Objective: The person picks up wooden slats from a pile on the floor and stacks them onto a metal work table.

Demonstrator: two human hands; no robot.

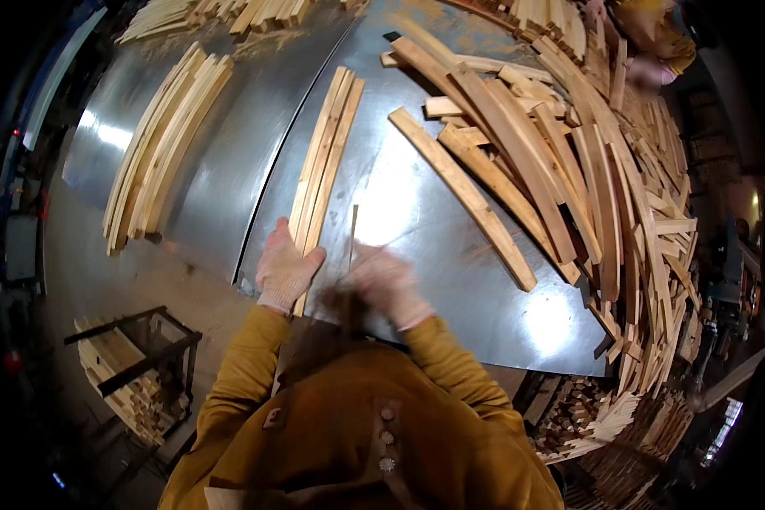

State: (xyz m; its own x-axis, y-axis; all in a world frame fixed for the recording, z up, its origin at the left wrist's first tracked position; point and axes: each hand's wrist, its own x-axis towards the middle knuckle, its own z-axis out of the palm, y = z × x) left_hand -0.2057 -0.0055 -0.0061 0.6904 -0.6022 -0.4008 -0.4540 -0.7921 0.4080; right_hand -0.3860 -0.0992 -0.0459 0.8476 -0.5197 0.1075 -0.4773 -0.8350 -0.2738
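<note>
My left hand (pixel 287 265), in a pale glove, grips the near end of a small bundle of wooden strips (pixel 327 144) lying side by side on the metal table, thumb on their right side. To the right of it, my right hand (pixel 387 285), also gloved, is smeared by motion. A thin, narrow brown strip (pixel 354 225) rises beside its fingers; whether the hand holds it I cannot make out. Below that hand is a dark blurred shape whose kind does not show. A single wooden strip (pixel 463 200) lies at a slant farther right, apart from both hands.
Two groups of wooden strips (pixel 166 144) lie on the left of the metal table (pixel 221 183). A jumbled pile of wood pieces (pixel 561 161) covers the right side. A dark rack (pixel 136 370) with stacked wood stands at lower left. Another person's hand (pixel 650 72) shows at far right.
</note>
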